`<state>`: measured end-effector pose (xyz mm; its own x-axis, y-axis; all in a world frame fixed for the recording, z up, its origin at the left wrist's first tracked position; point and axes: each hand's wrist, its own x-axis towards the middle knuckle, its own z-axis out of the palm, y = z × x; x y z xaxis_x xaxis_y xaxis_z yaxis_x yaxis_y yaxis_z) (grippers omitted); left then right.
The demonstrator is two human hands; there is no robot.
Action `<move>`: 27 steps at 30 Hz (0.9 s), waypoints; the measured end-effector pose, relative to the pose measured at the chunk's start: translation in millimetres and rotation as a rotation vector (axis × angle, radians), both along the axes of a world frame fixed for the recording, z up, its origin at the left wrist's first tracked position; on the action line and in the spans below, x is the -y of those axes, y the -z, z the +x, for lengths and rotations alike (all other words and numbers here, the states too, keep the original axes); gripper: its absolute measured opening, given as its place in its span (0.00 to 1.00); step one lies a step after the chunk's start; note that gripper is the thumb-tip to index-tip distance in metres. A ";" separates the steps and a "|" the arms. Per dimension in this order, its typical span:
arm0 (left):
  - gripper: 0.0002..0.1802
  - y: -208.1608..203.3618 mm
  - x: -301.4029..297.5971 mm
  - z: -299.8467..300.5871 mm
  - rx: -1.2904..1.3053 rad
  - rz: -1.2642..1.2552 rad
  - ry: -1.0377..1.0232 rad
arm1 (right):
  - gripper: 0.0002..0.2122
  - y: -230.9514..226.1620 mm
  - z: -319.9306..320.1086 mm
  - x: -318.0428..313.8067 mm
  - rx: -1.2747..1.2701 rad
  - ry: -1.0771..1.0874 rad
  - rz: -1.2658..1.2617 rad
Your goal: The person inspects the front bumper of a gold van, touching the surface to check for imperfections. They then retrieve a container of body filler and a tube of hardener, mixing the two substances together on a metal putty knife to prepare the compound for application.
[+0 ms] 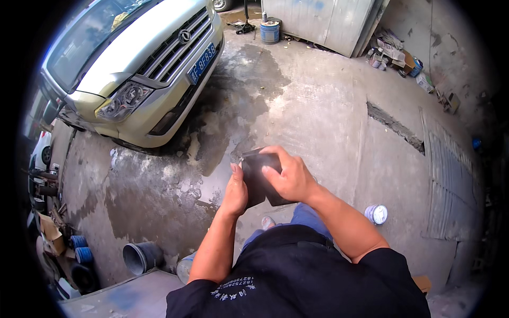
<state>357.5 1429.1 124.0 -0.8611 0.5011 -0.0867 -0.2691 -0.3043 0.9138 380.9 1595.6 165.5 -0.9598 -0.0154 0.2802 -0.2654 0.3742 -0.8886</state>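
Note:
Both my hands hold a dark flat rectangular piece (258, 177), like a sheet of sandpaper or a pad, at chest height above a wet concrete floor. My left hand (235, 192) grips its left edge from below, thumb up along the side. My right hand (289, 176) clasps its right part from above, fingers curled over the top edge. Below the hands, my blue trousers and one foot show.
A pale gold car (135, 69) stands at the upper left, nose toward me. A small white can (376, 213) sits on the floor at my right. Dark buckets (140, 257) and clutter lie lower left. A blue drum (269, 31) and metal panels stand at the back.

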 end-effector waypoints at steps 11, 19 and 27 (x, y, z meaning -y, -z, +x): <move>0.42 -13.6 2.8 0.7 0.030 -0.066 0.038 | 0.13 -17.2 -19.9 -7.9 0.056 0.083 -0.121; 0.44 -10.4 3.3 5.8 0.122 0.047 0.043 | 0.14 -8.8 -13.5 -2.3 0.003 0.042 -0.052; 0.42 -3.2 11.1 6.4 0.189 -0.014 0.163 | 0.16 -10.9 -14.8 -11.1 0.045 0.207 -0.004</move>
